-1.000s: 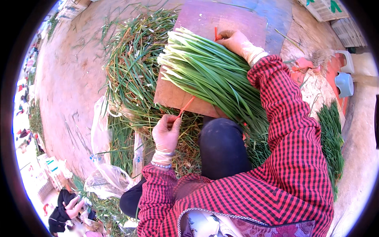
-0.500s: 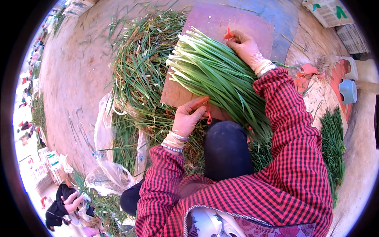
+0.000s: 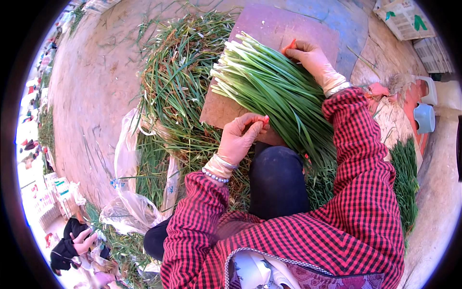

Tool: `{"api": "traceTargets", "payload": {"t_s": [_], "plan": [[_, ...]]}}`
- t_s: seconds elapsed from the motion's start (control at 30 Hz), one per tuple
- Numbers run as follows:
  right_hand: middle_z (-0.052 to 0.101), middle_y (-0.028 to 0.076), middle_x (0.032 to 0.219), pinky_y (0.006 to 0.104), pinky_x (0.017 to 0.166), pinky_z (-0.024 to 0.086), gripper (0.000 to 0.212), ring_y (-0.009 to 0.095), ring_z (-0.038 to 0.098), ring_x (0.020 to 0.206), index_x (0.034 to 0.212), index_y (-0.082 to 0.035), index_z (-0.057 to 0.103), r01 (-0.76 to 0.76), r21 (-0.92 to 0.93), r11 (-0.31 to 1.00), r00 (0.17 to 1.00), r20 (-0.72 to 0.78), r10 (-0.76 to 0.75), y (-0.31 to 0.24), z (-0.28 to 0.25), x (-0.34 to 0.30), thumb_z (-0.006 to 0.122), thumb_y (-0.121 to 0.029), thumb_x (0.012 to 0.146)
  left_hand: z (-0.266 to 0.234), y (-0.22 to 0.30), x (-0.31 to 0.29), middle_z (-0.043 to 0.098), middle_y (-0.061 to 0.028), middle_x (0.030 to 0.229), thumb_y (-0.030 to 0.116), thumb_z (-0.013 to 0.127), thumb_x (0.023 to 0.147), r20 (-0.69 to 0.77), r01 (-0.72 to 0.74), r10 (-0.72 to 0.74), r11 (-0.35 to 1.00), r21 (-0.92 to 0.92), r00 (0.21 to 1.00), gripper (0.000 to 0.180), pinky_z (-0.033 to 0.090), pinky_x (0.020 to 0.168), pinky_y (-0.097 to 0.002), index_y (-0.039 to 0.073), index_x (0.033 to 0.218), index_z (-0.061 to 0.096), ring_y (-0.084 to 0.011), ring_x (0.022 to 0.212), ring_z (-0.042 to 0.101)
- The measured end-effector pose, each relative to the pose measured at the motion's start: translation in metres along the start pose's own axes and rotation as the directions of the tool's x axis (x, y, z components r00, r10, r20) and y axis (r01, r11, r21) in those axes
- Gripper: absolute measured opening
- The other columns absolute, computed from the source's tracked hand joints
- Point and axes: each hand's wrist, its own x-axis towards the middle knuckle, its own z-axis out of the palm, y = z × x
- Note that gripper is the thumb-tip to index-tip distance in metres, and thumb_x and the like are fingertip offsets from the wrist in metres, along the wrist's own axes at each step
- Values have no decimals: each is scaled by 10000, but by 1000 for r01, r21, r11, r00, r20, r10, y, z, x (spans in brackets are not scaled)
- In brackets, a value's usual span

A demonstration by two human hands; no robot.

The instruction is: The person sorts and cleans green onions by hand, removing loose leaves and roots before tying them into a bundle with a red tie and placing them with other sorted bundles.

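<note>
A thick bundle of garlic chives lies slantwise across a brown board, pale cut ends to the far left, green leaves running toward my knee. Beyond the bundle, my right hand pinches one red end of a tie strip between thumb and fingers. On the near side my left hand, gloved like the right, is closed in a pinch on a red strip end. Any stretch of strip between the two ends is hidden by the chives.
Left of the board is a heap of loose leaves and trimmings. A clear plastic bag sits near it. More chives lie at right, below a blue stool. Cartons stand far right; another person is lower left.
My left hand has risen slightly and moved right, closer to the bundle, and the strip end it holds no longer dangles in sight. My right hand appears slightly farther right.
</note>
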Motion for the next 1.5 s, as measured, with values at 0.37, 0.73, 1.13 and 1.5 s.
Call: {"api": "traceTargets", "payload": {"t_s": [0.37,0.73,1.13,1.5], "plan": [[645,130,815,451,649,515,153,349,657,763,835,-90,651,317,-763,563,761,-149,-631,-3,90,-86,617,-224,903,43,16,-17,641,-45,977,95,562,993,-198,-148,141,989,-19,970,129,552,715,-253,-12,1056,598,-98,807,637],[684,66,897,366,643,526,110,293,667,751,951,-107,670,604,-554,572,705,37,-708,-2,89,-129,646,-78,847,34,22,-18,676,-97,882,28,555,969,-210,28,4,989,147,978,125,581,680,-291,-51,1045,616,-152,758,673],[706,86,996,360,666,552,312,301,696,809,1060,-139,685,661,-552,508,697,201,-688,11,75,-110,675,-89,753,17,52,13,702,-143,795,75,557,960,-109,368,-361,928,56,926,146,584,623,-297,-33,1027,630,-216,654,695],[700,132,1035,323,839,535,376,256,696,943,1245,-88,631,577,-355,736,816,288,-501,0,54,-108,651,-73,869,17,65,33,710,-139,802,115,564,946,-161,537,-517,834,125,841,169,602,601,-328,-29,1002,633,-208,610,691]]}}
